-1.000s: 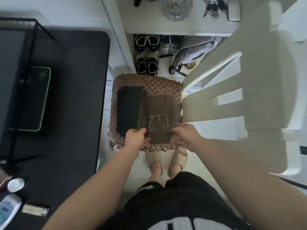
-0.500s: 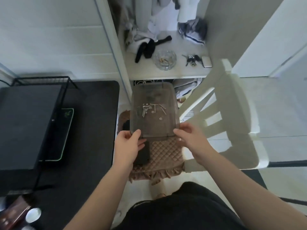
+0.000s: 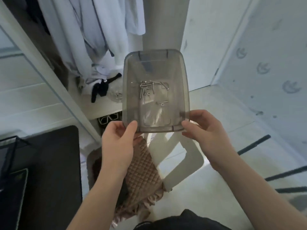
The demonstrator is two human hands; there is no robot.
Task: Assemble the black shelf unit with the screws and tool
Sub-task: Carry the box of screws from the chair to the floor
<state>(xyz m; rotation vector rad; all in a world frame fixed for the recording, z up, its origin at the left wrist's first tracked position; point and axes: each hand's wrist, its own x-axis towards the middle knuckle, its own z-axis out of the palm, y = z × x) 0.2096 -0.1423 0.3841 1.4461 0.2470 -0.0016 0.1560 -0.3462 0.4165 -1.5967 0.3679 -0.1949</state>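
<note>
A clear grey plastic tray [image 3: 182, 77] is held up in front of me. Several silver screws [image 3: 147, 87] and small washers lie loose in it. My left hand [image 3: 118, 143] grips the tray's near left corner, thumb on the rim. My right hand [image 3: 205, 128] grips the near right corner the same way. A black frame part [image 3: 11, 146] of the shelf unit shows at the left edge, over the dark table. No tool can be made out.
Below the tray stands a white chair [image 3: 181, 163] with a brown quilted cushion [image 3: 141, 171]. A dark table [image 3: 49, 171] lies at the left. Clothes [image 3: 99, 39] hang in an open wardrobe ahead, above a white shelf [image 3: 99, 107] and shoes [image 3: 109, 117].
Both hands have lifted the tray from the chair cushion up to chest height. The view has tilted upward from the floor to the wardrobe.
</note>
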